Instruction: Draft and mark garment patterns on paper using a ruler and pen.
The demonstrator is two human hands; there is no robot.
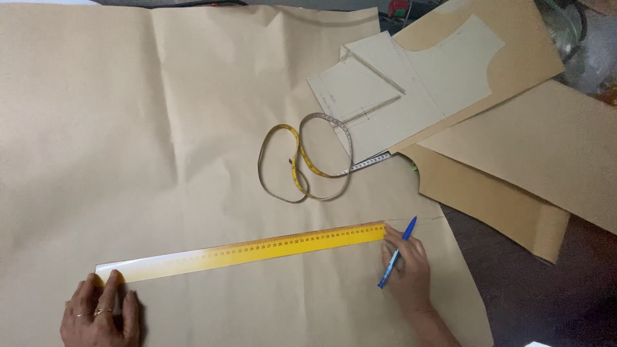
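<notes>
A long yellow ruler (257, 249) lies slanted across a large sheet of brown paper (128, 128). My left hand (99, 315), with rings on it, presses down the ruler's pale left end with spread fingers. My right hand (405, 266) rests at the ruler's right end and holds a blue pen (396, 253), its upper end pointing up and to the right. A faint pencil line runs on the paper just past the ruler's right end.
A yellow and grey tape measure (305, 164) lies coiled in loops above the ruler. Pale cut pattern pieces (411, 83) and more brown paper sheets (546, 141) overlap at the upper right. Dark table surface (546, 302) shows at the lower right.
</notes>
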